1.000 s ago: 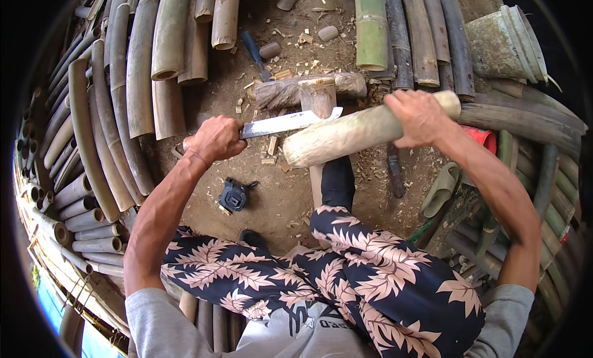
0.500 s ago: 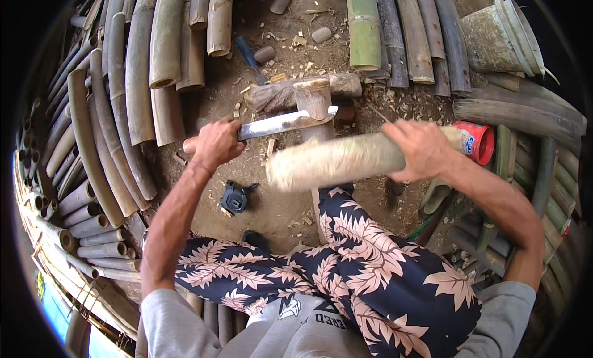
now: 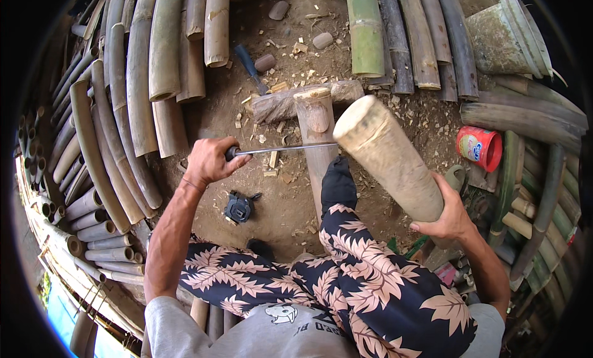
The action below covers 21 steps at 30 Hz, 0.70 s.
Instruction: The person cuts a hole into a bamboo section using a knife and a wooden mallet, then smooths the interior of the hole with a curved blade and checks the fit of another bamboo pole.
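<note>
My left hand is closed round the handle of a machete. Its blade points right and appears nearly edge-on, crossing above a slanted wooden log; whether they touch, I cannot tell. My right hand grips the lower part of a thick bamboo section, tilted with its pale, closed end up and toward the left. That end lies just right of the machete's tip. The log's far end rests on a rough crosswise log and has a pale cut patch on top.
A black tape measure and a blue-handled tool lie on the dirt among wood chips. Bamboo poles are stacked left, with more ahead and right. A red tin and a dirty bucket stand at right. My dark-covered foot is beside the log.
The bamboo section has swung from nearly level to steeply tilted, its pale end now up, as my right hand came nearer. The machete has turned from flat side showing to edge-on and lowered slightly.
</note>
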### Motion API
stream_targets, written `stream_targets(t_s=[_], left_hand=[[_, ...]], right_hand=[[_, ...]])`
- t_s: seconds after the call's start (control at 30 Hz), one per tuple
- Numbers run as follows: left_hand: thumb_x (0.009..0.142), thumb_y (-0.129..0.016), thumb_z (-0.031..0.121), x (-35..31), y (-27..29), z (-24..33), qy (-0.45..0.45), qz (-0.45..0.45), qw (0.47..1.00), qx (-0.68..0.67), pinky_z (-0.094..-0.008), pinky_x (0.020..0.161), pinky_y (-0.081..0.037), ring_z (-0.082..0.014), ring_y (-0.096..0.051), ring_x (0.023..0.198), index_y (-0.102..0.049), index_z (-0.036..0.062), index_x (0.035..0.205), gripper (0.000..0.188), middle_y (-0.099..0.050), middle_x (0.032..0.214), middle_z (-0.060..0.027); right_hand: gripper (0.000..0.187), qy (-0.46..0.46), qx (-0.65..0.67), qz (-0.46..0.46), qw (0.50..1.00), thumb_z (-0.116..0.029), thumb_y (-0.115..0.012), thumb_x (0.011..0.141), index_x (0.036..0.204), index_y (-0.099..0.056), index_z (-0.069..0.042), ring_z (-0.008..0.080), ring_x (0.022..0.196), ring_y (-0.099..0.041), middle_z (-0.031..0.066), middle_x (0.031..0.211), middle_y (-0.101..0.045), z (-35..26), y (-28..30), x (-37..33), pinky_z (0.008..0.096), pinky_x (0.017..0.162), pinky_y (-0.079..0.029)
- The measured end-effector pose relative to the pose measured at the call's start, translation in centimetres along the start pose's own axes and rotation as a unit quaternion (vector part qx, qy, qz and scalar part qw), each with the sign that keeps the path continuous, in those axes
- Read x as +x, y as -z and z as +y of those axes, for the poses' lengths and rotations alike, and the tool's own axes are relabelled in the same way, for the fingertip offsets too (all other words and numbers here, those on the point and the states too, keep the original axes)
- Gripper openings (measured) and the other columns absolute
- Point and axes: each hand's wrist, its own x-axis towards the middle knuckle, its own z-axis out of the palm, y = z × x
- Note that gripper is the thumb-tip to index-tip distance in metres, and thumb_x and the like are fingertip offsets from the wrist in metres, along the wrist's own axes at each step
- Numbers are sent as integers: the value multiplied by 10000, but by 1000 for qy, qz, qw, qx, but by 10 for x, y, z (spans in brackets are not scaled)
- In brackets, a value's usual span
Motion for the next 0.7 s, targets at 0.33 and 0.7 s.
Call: stream_targets(t_s=[0.33, 0.7], left_hand=[[854, -598, 688, 70, 65, -10, 103, -99, 985, 92, -475, 580, -468, -377, -582, 556, -723, 6, 748, 702, -543, 541, -198], [886, -594, 632, 63, 59, -1, 121, -106, 978, 133, -466, 599, -469, -378, -614, 602, -723, 17, 794, 635, -578, 583, -186]], right_hand=[[983, -8, 157, 99, 983, -295, -849, 614, 1411, -401, 66, 216, 1178, -556, 154, 1282, -575, -36, 38, 30, 351, 1035, -414], [920, 252, 80, 286, 921, -159, -824, 735, 1469, -304, 37, 234, 1199, -551, 152, 1303, -549, -71, -7, 86, 378, 1055, -410]])
